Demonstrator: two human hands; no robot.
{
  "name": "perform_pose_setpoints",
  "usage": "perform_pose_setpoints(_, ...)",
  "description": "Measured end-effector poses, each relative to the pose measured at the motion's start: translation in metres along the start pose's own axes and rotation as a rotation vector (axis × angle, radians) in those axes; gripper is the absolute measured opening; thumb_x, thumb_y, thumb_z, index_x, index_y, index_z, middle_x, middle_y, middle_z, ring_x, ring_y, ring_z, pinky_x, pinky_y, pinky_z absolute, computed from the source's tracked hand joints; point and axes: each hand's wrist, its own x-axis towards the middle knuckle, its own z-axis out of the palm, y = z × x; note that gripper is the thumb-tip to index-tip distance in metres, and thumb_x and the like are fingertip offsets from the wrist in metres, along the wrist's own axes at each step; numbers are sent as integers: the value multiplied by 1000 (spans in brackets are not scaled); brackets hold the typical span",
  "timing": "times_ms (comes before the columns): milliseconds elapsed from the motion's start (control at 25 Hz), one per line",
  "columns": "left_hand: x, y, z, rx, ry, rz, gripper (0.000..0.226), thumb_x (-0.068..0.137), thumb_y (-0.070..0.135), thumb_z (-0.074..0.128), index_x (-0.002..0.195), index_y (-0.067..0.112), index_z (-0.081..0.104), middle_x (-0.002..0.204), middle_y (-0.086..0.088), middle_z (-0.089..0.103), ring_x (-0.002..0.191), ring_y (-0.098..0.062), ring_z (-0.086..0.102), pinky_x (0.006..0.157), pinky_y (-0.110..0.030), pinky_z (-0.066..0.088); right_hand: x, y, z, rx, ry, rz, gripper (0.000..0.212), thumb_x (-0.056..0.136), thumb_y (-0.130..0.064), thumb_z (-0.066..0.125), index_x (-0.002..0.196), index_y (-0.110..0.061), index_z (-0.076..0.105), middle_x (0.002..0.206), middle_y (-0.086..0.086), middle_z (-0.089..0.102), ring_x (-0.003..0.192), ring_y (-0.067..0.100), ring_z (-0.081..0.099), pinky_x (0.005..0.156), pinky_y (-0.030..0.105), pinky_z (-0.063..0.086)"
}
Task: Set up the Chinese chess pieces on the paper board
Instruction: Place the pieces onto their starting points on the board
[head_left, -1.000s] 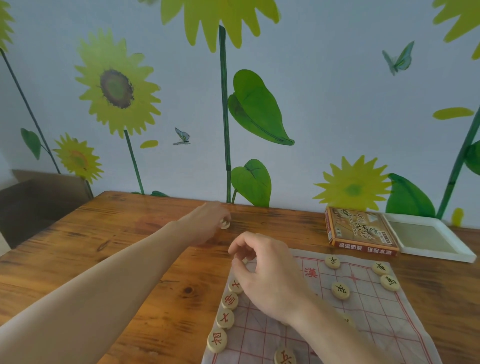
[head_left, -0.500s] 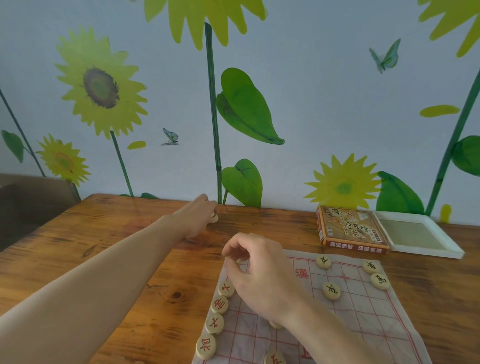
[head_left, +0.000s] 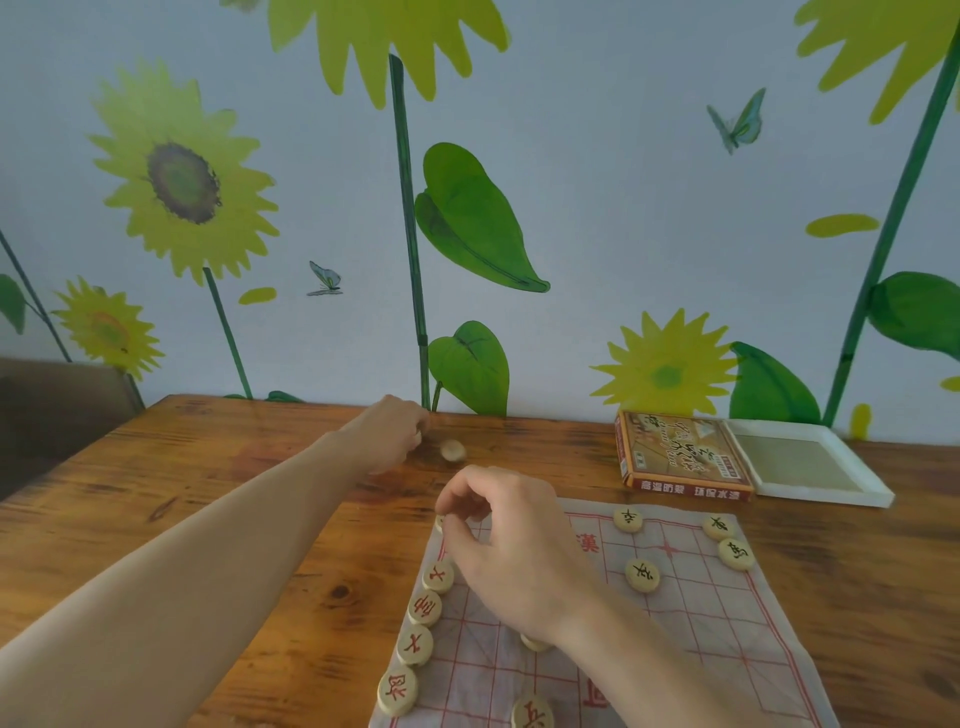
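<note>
The paper board (head_left: 701, 623) lies on the wooden table (head_left: 208, 499), at its near right. A row of red-lettered pieces (head_left: 424, 608) lines the board's left edge. Several black-lettered pieces (head_left: 642, 575) sit at its far right. My right hand (head_left: 509, 551) hovers over the far left corner, thumb and forefinger pinching a chess piece (head_left: 440, 521) that is mostly hidden. My left hand (head_left: 387, 434) reaches far across the table, fingers curled and seen from the back. A blurred loose piece (head_left: 452, 450) lies just right of it.
The chess box (head_left: 680, 457) and a white tray (head_left: 810, 467) stand beyond the board's far right corner. One more piece (head_left: 535, 644) peeks out under my right wrist. The wall runs along the table's far edge.
The loose piece that sat at my left fingertips now lies a little to the right of them, blurred. My right hand has stayed over the far left corner.
</note>
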Motion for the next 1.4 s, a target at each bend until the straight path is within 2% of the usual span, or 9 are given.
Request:
perform_pose_setpoints(160,-13,12,5,-90,147,-18,18,99,8,52,110,15,65,104,-7,65,89,-24,64,80,-42,56,1,-2,-9,-18,10,-12,11,92,-22,63,87,-30,68,85,-15,68,88,2,62,78,13,47)
perform_pose_setpoints(360,-49,57,-8,-576,339,-112,13,102,27,58,112,21,66,95,4,67,79,-10,58,65,-26,45,9,10,-26,-48,111,71,17,88,-16,66,82,-32,67,77,-16,68,81,-1,63,67,8,44)
perform_pose_setpoints(480,-79,85,-18,-1068,248,-91,17,102,29,60,107,17,71,69,-2,62,53,-10,48,53,-27,43,10,18,-36,-19,197,118,19,87,-14,70,96,-30,69,82,-12,68,76,2,64,65,8,45)
perform_pose_setpoints(560,-102,104,-23,-1223,161,-6,20,102,25,59,109,10,71,58,2,52,48,-10,41,49,-26,38,8,21,-41,16,190,104,30,87,-19,76,112,-32,68,96,-13,68,77,4,66,69,10,48)
perform_pose_setpoints(680,-125,128,-29,-1273,59,90,21,103,23,59,112,9,71,65,-5,45,51,-11,39,48,-23,37,-1,20,-50,57,174,56,39,81,-22,86,116,-32,72,101,-15,68,79,6,67,68,14,51)
perform_pose_setpoints(1040,-173,166,-22,-1375,-85,130,24,104,26,56,106,6,69,58,4,42,50,-10,35,50,-24,33,-69,10,-87,0,180,8,38,72,-26,90,106,-34,78,93,-15,70,87,11,68,73,16,51)
perform_pose_setpoints(1200,-186,177,-18,-1707,-293,0,22,103,21,57,102,0,61,76,-8,54,52,-12,27,50,-24,23,-81,5,-92,185,156,79,33,73,-14,91,93,-31,71,87,-8,76,80,17,72,74,36,59)
perform_pose_setpoints(1320,-191,182,-20,-1802,-395,-49,10,93,15,58,95,5,61,81,-10,54,50,-12,25,48,-25,21,-82,3,-92,320,172,125,34,76,-7,88,95,-24,66,87,0,78,76,22,74,77,52,59)
perform_pose_setpoints(1400,-193,183,-20,-1826,-403,-71,11,94,12,53,85,6,58,78,-9,52,48,-12,24,49,-25,18,-82,1,-91,346,160,125,33,77,-6,87,96,-23,66,88,1,78,77,24,74,76,54,58)
